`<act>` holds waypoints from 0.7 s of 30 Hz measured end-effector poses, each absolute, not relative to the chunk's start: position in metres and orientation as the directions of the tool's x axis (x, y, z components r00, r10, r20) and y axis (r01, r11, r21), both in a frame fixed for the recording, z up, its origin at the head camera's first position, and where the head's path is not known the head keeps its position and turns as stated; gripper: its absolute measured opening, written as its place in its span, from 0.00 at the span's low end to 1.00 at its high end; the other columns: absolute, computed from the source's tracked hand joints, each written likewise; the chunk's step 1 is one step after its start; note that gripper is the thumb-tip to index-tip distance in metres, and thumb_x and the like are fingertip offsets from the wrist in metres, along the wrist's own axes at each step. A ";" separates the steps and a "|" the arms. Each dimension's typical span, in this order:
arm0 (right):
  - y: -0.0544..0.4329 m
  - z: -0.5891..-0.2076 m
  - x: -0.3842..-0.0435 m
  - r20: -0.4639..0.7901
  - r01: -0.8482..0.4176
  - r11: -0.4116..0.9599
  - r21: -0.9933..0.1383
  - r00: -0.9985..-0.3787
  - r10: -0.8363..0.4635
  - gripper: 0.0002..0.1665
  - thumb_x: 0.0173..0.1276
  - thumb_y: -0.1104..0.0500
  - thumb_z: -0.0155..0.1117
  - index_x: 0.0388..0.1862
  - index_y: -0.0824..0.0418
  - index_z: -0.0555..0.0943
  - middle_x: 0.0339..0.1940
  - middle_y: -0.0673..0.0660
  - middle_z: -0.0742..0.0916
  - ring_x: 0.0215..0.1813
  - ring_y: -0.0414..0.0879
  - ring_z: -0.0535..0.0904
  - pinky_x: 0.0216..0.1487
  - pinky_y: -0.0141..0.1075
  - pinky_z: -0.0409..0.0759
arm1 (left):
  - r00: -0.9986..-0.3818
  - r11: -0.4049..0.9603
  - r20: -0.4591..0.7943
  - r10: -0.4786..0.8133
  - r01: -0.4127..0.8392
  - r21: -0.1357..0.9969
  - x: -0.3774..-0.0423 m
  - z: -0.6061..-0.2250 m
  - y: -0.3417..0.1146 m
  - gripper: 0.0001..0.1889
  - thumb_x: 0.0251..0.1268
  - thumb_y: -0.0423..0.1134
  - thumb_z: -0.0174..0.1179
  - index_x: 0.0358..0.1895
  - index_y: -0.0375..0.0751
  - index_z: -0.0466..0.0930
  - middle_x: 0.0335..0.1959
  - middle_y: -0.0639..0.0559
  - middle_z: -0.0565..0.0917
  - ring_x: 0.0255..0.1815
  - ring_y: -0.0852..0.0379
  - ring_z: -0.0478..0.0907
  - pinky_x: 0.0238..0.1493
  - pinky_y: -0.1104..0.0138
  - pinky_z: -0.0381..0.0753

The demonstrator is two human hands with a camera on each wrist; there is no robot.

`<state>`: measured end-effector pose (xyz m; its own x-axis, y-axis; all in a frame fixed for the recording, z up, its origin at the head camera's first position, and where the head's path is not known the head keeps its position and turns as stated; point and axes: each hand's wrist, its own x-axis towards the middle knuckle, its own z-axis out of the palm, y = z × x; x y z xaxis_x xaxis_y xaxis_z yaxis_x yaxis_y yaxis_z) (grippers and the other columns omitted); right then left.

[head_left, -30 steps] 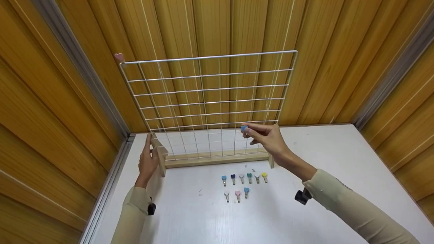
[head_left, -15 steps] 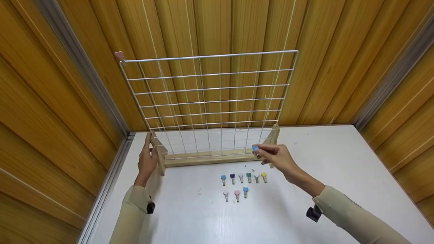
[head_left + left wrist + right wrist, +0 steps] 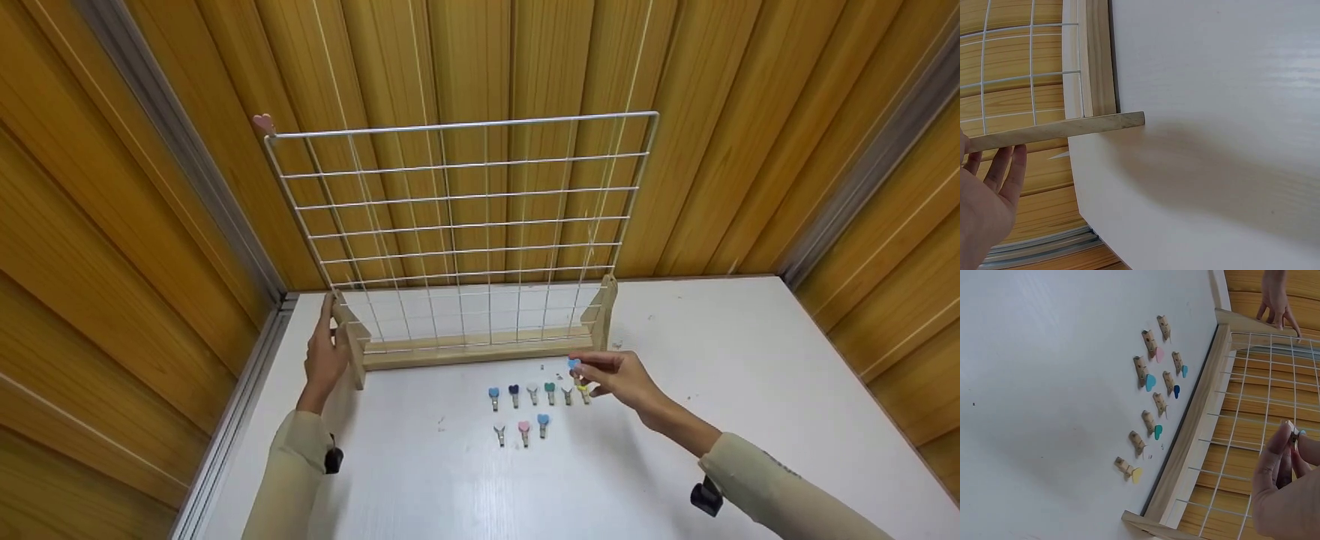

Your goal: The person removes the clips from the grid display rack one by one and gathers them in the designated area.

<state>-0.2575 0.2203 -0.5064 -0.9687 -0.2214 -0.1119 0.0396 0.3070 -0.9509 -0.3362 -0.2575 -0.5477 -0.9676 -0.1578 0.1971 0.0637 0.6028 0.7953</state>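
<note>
My right hand (image 3: 624, 381) pinches a blue heart-topped clothespin (image 3: 574, 364) between thumb and fingers, above the right end of the back row of pins. Its fingers partly cover the yellow heart clothespin (image 3: 583, 390) in the head view. Against the outer side of the wooden stand's left leg (image 3: 354, 356) rest the extended fingers of my left hand (image 3: 327, 356). A white wire grid (image 3: 469, 199) stands upright in the stand. One pink heart clothespin (image 3: 263, 124) is clipped at the grid's top left corner.
Small clothespins lie in two rows before the stand, among them a pink heart one (image 3: 524, 429), a green one (image 3: 550, 391) and a dark blue one (image 3: 514, 391). Wood-look panels (image 3: 712, 150) enclose the white table (image 3: 420, 480) behind and at both sides.
My right hand has come down from in front of the grid toward the table, still pinching the blue heart clothespin. The left hand stays at the stand's left leg.
</note>
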 end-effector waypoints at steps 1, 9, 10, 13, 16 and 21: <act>0.221 -0.509 -0.257 -0.117 0.042 0.312 -0.949 -0.967 -0.225 0.23 0.76 0.56 0.64 0.64 0.68 0.81 0.49 0.54 0.91 0.43 0.35 0.85 0.42 0.30 0.85 | -0.966 0.602 0.203 -0.157 0.070 0.796 -0.336 -0.548 -0.258 0.33 0.85 0.36 0.39 0.85 0.59 0.39 0.83 0.39 0.56 0.67 0.32 0.75 0.51 0.39 0.79; 0.229 -0.536 -0.257 -0.172 0.064 0.332 -0.941 -0.936 -0.307 0.23 0.76 0.59 0.63 0.61 0.74 0.80 0.44 0.56 0.91 0.41 0.39 0.86 0.40 0.31 0.85 | -0.963 0.606 0.218 -0.160 0.079 0.792 -0.336 -0.547 -0.258 0.33 0.85 0.36 0.39 0.85 0.56 0.39 0.83 0.38 0.57 0.66 0.31 0.75 0.51 0.39 0.79; 0.231 -0.540 -0.256 -0.181 0.069 0.337 -0.939 -0.931 -0.315 0.23 0.76 0.59 0.64 0.61 0.74 0.80 0.43 0.56 0.91 0.41 0.40 0.86 0.40 0.31 0.85 | -0.963 0.607 0.217 -0.161 0.077 0.791 -0.336 -0.547 -0.258 0.33 0.85 0.36 0.39 0.85 0.56 0.39 0.83 0.38 0.57 0.67 0.31 0.75 0.51 0.39 0.79; 0.234 -0.549 -0.255 -0.207 0.083 0.355 -0.931 -0.921 -0.329 0.22 0.75 0.59 0.64 0.60 0.74 0.81 0.43 0.58 0.91 0.41 0.41 0.87 0.41 0.33 0.86 | -0.963 0.612 0.217 -0.159 0.076 0.787 -0.336 -0.547 -0.258 0.33 0.85 0.36 0.40 0.85 0.57 0.39 0.83 0.38 0.57 0.66 0.31 0.75 0.48 0.41 0.80; 0.236 -0.558 -0.254 -0.226 0.095 0.367 -0.925 -0.915 -0.333 0.22 0.75 0.60 0.64 0.60 0.76 0.81 0.44 0.61 0.91 0.40 0.41 0.87 0.41 0.34 0.87 | -0.962 0.614 0.223 -0.156 0.083 0.785 -0.336 -0.546 -0.257 0.33 0.85 0.35 0.40 0.85 0.56 0.40 0.82 0.38 0.58 0.65 0.32 0.76 0.46 0.42 0.79; 0.235 -0.571 -0.252 -0.233 0.098 0.375 -0.922 -0.913 -0.336 0.21 0.75 0.63 0.63 0.59 0.77 0.80 0.44 0.65 0.91 0.38 0.40 0.87 0.40 0.36 0.87 | -0.963 0.611 0.221 -0.157 0.082 0.788 -0.336 -0.546 -0.256 0.33 0.85 0.36 0.40 0.85 0.55 0.41 0.82 0.38 0.59 0.66 0.32 0.75 0.49 0.39 0.79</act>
